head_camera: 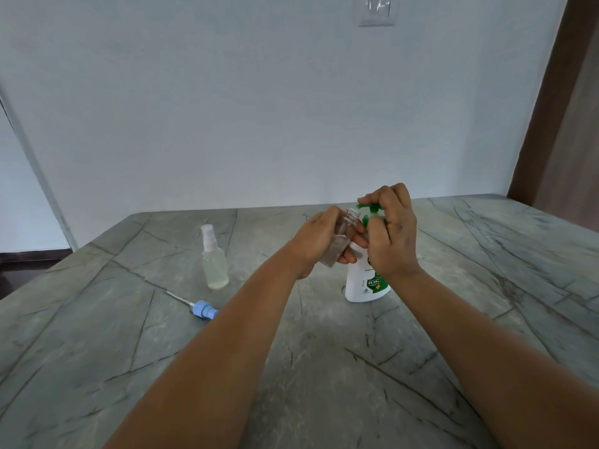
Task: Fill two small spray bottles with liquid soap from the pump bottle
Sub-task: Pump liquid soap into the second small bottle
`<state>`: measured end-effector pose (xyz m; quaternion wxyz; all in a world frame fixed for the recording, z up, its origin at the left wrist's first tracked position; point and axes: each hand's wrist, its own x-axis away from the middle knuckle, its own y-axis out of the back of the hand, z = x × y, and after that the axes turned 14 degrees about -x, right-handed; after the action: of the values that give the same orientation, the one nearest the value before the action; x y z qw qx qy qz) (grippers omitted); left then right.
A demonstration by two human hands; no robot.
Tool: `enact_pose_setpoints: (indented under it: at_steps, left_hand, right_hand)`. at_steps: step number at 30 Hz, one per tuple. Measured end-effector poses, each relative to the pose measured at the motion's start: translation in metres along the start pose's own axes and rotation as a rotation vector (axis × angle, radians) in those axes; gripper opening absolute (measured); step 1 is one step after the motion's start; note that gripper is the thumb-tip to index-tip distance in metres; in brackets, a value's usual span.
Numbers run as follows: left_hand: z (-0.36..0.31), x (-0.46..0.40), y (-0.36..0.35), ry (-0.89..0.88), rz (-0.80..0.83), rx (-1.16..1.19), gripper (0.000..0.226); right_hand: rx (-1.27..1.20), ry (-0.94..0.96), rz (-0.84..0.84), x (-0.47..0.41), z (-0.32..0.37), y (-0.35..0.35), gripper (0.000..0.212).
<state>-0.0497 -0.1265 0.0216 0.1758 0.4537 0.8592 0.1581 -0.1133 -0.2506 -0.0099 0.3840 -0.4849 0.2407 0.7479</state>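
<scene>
While the right hand [390, 234] curls over the green pump head [372, 209], soap bottle [364, 286] standing on the marble table [324, 367].
Left hand [316, 241] fingers wrap the open clear spray bottle [343, 238], tilted, its neck at the nozzle.

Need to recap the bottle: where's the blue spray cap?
The blue plastic spray cap lies on the grey stone table, left side, just before the capped clear spray bottle.

Grey veined stone surface [324, 367]. Pale blue-white wall [259, 108] runs behind its far edge, with a clear plastic fitting [377, 9] mounted high on it. Brown wooden panel [560, 118] stands past the far right corner.
</scene>
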Motion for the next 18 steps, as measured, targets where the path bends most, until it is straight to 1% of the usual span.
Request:
enact_pose_setpoints:
  at_steps: [10,14,16,18]
  left_hand:
    - [-0.0008,-0.0001,0.0001,0.019,0.004,0.009,0.047]
    - [-0.0009,0.0004,0.0002,0.016,0.004,0.006,0.047]
    - [-0.0007,0.0005,0.0001,0.012,0.004,0.004,0.048]
    - [-0.0008,0.0006,0.0,0.019,0.001,0.004,0.048]
  right_hand:
    - [0.023,-0.018,-0.013,-0.0021,0.0007,-0.0018,0.02]
    - [0.016,0.023,0.01,0.0008,0.0014,0.0004,0.026]
    - [0.0,0.014,0.01,0.0016,0.0026,0.0009,0.033]
    - [-0.002,0.0,0.005,0.0012,0.0031,0.0004,0.034]
